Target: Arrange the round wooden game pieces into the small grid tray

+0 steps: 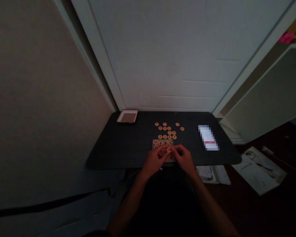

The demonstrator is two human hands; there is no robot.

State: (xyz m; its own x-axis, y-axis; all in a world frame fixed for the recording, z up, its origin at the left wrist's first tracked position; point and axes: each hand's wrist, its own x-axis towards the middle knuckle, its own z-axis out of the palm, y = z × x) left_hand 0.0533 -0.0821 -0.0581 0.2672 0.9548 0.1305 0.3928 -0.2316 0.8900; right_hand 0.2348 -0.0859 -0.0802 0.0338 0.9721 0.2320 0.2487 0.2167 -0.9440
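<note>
A round wooden Chinese chess piece [169,149] with a red character is pinched between the fingertips of my left hand [155,159] and my right hand [184,156]. Both hands are closed and meet over a shallow box [152,144] near the table's front edge. Rows of similar pieces [165,143] lie in this box, their nearer rows partly covered by my fingers. Just beyond it, several loose pieces [164,128] with red characters are scattered on the dark table.
At the back left corner of the table [123,144] lies an open box lid [127,117]. A blurred-out white object [208,138] is on the right side. A white panel [172,59] rises behind the table, and flat papers or boxes [259,169] lie on the floor at right.
</note>
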